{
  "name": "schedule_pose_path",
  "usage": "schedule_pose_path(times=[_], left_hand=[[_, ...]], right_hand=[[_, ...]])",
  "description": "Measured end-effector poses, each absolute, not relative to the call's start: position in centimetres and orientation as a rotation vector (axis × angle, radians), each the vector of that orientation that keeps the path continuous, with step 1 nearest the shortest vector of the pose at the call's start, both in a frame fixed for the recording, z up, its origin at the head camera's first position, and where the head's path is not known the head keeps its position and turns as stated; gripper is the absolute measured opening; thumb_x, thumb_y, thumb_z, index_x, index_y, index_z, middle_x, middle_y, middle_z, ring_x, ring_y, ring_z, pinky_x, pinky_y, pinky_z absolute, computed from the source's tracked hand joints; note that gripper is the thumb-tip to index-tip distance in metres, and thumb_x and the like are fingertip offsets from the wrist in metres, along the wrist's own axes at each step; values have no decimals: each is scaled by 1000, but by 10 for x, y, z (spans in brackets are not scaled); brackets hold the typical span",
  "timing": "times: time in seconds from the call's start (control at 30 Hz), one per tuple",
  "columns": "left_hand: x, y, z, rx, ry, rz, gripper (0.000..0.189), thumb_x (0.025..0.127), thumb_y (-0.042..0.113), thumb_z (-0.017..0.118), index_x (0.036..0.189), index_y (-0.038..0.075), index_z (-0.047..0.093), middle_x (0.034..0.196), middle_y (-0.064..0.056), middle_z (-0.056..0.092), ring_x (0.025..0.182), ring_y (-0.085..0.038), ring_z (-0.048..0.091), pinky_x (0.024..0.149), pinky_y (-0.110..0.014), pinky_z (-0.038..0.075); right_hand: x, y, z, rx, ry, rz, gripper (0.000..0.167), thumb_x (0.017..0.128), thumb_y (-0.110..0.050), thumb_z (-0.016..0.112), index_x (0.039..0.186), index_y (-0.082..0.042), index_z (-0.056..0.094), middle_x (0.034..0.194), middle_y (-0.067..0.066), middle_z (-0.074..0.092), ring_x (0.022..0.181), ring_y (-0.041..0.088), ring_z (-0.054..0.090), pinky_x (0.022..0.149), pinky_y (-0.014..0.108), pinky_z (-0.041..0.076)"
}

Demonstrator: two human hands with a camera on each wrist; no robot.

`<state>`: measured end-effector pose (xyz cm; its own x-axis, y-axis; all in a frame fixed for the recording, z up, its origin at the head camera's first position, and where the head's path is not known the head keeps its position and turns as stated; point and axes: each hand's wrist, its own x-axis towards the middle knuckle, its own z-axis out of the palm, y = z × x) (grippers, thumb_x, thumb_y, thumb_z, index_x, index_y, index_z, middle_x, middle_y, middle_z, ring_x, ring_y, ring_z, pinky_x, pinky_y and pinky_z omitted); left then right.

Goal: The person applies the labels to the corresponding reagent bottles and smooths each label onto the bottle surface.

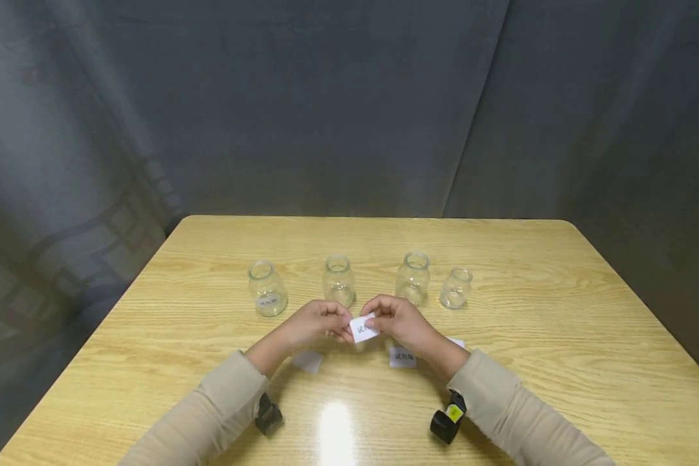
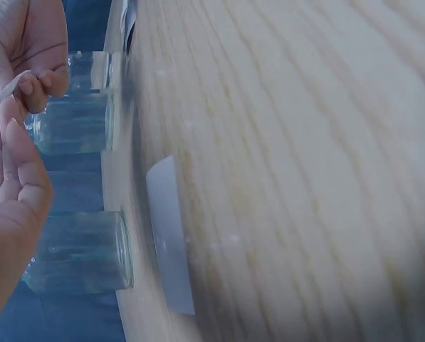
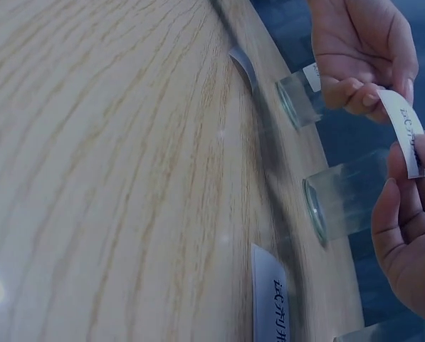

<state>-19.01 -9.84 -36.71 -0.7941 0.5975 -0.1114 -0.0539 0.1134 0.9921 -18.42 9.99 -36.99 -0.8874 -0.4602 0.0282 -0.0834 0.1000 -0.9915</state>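
Note:
A small white label (image 1: 364, 329) with dark handwritten characters is held up between the two hands, over the middle of the table. My right hand (image 1: 401, 320) pinches its right part, the thumb across the writing. At the opposite edge, my left hand (image 1: 319, 321) pinches the label with thumb and fingertips. Behind the hands stand glass jars without lids: the left jar (image 1: 267, 289) bears a written label on its front, and a plain middle jar (image 1: 339, 282) is nearest the left hand. To the right are another jar (image 1: 413, 279) and a smaller jar (image 1: 456, 288).
On the wooden table (image 1: 559, 310), a blank-looking white paper piece (image 1: 307, 362) lies by the left wrist. A written label (image 1: 402, 357) lies near the right forearm, with another white piece (image 1: 457, 342) partly hidden behind it. A grey curtain (image 1: 338, 110) hangs behind.

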Motion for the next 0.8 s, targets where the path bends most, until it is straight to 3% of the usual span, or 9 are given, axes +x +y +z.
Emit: schedule_pose_path(times=[0.5,0.8], left_hand=[[-191,-99,-370,520,1852,1731,20,82,3,51,93,-13,52,78,-11,62,72,-15,60,70,-30,49],[-194,-98,-374,467,1950,1732,17,81,4,53,88,-11,54,76,-10,61,71,-18,60,71,-33,49]], right_hand=[[-188,104,-375,-544,2014,-1864,21,79,4,52,97,14,49,75,2,55,71,14,53,65,27,46],[-187,100,-375,-456,2134,-1861,20,77,3,56,95,11,51,77,6,55,69,14,53,66,29,48]])
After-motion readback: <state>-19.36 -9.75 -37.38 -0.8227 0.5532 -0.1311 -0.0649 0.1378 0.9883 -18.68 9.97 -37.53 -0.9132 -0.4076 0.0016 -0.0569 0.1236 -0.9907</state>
